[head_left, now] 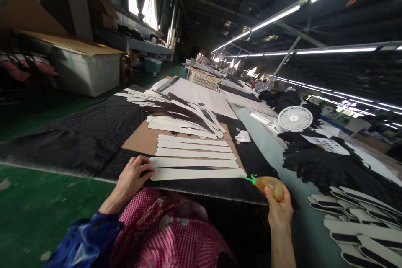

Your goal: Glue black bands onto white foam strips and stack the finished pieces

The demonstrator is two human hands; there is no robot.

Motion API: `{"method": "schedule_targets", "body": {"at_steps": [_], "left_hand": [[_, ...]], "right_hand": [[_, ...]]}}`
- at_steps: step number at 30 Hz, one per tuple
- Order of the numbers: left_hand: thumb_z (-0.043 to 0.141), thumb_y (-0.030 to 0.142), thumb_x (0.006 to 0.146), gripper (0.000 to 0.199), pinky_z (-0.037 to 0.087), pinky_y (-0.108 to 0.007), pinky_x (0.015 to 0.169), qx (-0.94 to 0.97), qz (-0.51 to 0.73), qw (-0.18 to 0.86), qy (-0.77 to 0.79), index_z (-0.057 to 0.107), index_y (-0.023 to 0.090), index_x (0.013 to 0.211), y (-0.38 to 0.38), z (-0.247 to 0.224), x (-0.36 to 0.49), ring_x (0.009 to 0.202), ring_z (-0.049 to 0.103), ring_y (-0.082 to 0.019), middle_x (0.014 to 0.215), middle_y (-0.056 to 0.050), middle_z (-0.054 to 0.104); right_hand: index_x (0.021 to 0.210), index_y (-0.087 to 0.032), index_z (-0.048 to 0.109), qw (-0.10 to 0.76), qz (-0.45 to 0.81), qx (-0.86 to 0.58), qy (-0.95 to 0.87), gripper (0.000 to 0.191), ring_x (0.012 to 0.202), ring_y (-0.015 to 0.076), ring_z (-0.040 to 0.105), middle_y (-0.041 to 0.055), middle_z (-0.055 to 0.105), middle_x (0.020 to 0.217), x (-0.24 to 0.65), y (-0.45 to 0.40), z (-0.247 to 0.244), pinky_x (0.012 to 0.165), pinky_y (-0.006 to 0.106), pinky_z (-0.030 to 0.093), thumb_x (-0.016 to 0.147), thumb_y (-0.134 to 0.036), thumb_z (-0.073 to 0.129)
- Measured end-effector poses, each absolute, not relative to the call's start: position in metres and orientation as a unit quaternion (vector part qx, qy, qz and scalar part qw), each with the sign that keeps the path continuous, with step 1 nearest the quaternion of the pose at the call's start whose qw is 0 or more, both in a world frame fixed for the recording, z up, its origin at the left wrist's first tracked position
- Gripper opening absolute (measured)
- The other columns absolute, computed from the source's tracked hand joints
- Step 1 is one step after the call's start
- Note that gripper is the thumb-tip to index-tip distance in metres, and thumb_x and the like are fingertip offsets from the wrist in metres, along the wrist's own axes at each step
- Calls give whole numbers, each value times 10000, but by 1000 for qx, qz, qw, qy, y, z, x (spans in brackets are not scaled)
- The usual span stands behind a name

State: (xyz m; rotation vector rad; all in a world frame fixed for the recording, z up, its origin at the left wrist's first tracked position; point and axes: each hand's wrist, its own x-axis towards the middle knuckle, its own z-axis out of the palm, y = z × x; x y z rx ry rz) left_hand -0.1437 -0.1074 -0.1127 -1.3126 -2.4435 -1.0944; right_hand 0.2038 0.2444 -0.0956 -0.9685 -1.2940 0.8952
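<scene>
My left hand is at the left end of the nearest white strip, thumb and fingers closed at its edge. In my right hand is a squeeze bottle of amber liquid, with a thin green nozzle. The nozzle tip touches or nearly touches that strip's right end; I cannot tell which. Beyond it, several more white strips lie side by side on a brown board. A fanned pile of white and dark strips covers the far part of the board.
Black cloth covers the table around the board. A white fan, black fabric pieces and more white-and-black strips are on the right. A small white item lies right of the board. A large bin stands left on green floor.
</scene>
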Motion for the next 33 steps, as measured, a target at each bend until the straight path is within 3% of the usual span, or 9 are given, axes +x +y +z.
{"method": "schedule_targets", "body": {"at_steps": [11,15,21,24,28,33], "left_hand": [[494,432,899,305,442,-358,817,-447,-364,89,-812,714,242,806,-108,-116,-145,915,502,-228,996,-53,576],[541,366,862,193,435,-372,826,-447,-373,90,-808,674,230,828,-108,-115,-145,914,506,-233,991,-48,572],[584,287,814,78,429,-386,842,-431,-394,64,-810,614,215,825,-107,-108,-143,926,501,-238,973,-45,564],[602,234,797,66,427,-389,867,-418,-409,47,-810,598,207,857,-108,-103,-139,949,491,-235,985,-51,554],[619,197,789,83,431,-380,873,-412,-434,29,-801,576,198,860,-109,-99,-139,954,488,-226,975,-52,557],[602,140,779,73,426,-372,883,-430,-444,17,-786,562,197,800,-111,-99,-140,931,502,-212,923,-36,585]], "right_hand": [[1260,-204,581,612,361,-451,-541,854,1017,271,639,60,670,1078,209,259,-91,1016,438,439,479,-403,862],[1258,-212,581,612,359,-447,-545,821,1019,265,641,54,674,1076,209,258,-90,1015,419,448,507,-405,853],[1234,-227,573,607,420,-417,-531,798,999,235,644,13,668,1048,205,248,-92,1031,481,428,503,-353,866],[1181,-262,581,550,558,-353,-512,690,940,234,666,5,672,997,190,236,-90,972,554,456,549,-324,853],[1000,-227,657,448,700,-286,-476,448,1038,277,636,59,684,1043,141,208,-78,1022,581,388,621,-408,811],[970,-226,669,334,790,-240,-456,460,1039,266,636,64,700,1043,62,160,-64,1045,531,374,579,-397,840]]}}
